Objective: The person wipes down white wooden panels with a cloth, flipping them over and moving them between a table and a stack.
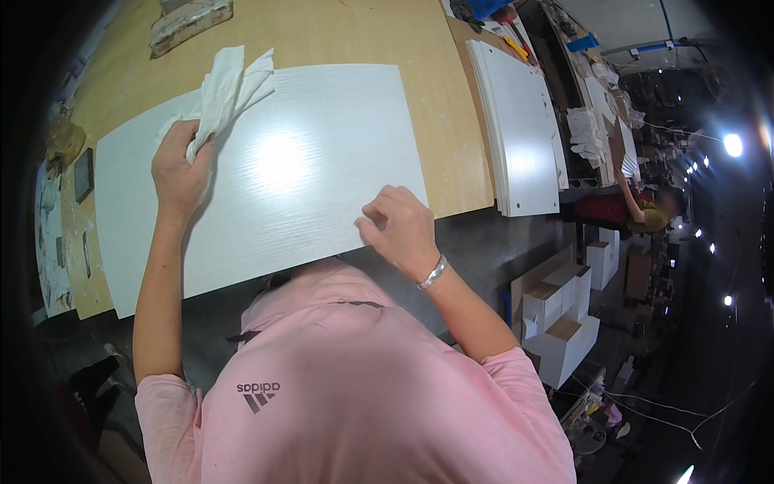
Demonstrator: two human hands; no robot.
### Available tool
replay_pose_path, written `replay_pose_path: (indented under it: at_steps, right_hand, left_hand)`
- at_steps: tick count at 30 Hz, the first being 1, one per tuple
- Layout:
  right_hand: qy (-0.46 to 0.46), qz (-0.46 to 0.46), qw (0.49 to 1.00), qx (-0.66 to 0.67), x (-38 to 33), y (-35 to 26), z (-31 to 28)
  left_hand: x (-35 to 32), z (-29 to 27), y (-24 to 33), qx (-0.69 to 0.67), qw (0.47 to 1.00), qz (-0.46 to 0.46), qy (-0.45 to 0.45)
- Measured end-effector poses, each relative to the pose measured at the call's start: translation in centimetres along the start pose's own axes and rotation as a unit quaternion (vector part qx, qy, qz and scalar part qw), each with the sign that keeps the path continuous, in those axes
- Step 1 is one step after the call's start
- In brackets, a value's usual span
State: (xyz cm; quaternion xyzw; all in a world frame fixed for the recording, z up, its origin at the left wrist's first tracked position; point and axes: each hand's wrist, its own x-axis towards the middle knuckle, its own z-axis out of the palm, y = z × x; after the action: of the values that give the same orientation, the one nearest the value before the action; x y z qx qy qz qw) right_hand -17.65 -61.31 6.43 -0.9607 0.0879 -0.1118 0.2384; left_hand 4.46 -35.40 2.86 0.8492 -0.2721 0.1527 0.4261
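Note:
A large white board (322,161) with a faint wood-grain texture lies flat on the light wooden table, a bright light glaring off its middle. My left hand (181,168) is closed round a crumpled white cloth (222,93) over the board's left part; the cloth's loose ends stick up past its far edge. Near the board's right front corner is my right hand (399,228), fingers curled and thumb close to the index finger. Nothing shows in it, and I cannot tell whether it touches the board.
A stack of white panels (520,129) stands right of the wooden table (451,161). A worn block (189,26) lies at the far left, a dark flat block (84,175) by the left edge. White boxes (564,323) are on the right; a person (621,211) works beyond.

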Motion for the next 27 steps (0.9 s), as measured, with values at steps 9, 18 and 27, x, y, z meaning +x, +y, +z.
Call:
replay_pose_path:
  at_steps: [9, 18, 27]
  right_hand:
    - [-0.010, -0.022, 1.000, 0.001, 0.2, 0.5, -0.1]
    - [-0.035, -0.026, 0.999, 0.000, 0.5, 0.5, -0.6]
    - [-0.060, -0.019, 0.998, -0.002, 0.7, 0.1, -1.1]
  left_hand:
    - [0.1, -0.1, 0.0, -0.002, 1.000, -0.009, -0.007]
    - [0.1, -0.1, 0.1, -0.009, 1.000, -0.009, -0.007]
    - [0.1, -0.1, 0.2, -0.009, 1.000, -0.011, -0.008]
